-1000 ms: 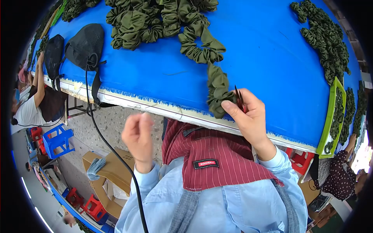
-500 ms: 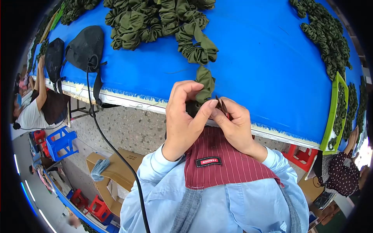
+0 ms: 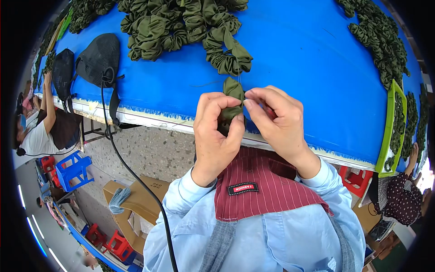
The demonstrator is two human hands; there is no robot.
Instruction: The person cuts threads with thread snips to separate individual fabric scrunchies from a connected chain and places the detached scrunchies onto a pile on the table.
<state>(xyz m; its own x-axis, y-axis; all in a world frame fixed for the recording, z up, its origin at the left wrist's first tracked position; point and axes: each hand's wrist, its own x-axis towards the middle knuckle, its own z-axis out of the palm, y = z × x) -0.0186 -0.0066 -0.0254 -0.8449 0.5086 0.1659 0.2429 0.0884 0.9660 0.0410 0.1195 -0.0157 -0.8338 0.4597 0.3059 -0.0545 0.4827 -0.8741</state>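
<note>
My left hand [image 3: 214, 129] is closed round a dark green scrunchie [image 3: 233, 89] above the table's near edge, thumb and forefinger pinching its fabric. A thin thread runs from it up to the chain of green scrunchies [image 3: 226, 56] on the table. Close beside it, my right hand [image 3: 284, 122] has thumb and forefinger pinched together at the scrunchie's right edge; whether they grip the thread is too small to tell. A bit of red, the handle of the small snips [image 3: 271, 112], shows inside my right hand's curled fingers. The blades are hidden.
A heap of green scrunchies [image 3: 154, 34] lies on the blue tabletop [image 3: 290, 54]; more scrunchies [image 3: 378, 45] lie at right, near a lime-green basket [image 3: 384, 154]. Black mesh bags [image 3: 99, 59] and a black cable [image 3: 131, 170] are at left. Co-workers sit at both sides.
My right hand has moved up and turned, its fingertips now at the scrunchie's upper right edge. The dark snip blades seen before are now out of sight. My left hand keeps its hold.
</note>
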